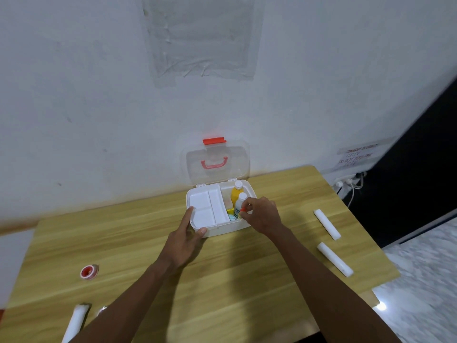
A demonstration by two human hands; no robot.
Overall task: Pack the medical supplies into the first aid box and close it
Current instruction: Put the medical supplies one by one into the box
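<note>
Open first aid box (223,227) at table centre. Left of it: tape roll (89,271), bandage roll (75,323); left hand (186,240), spread, braces its corner. Right hand (262,214) pinches small red item (242,209) over bottles (238,194). Two rolls (327,224) lie right.

The box (217,229) is sitting mid-table (222,280); two rolls (327,224) are lying at three o'clock, the tape (89,271) at eight, bottles (237,193) inside.
</note>
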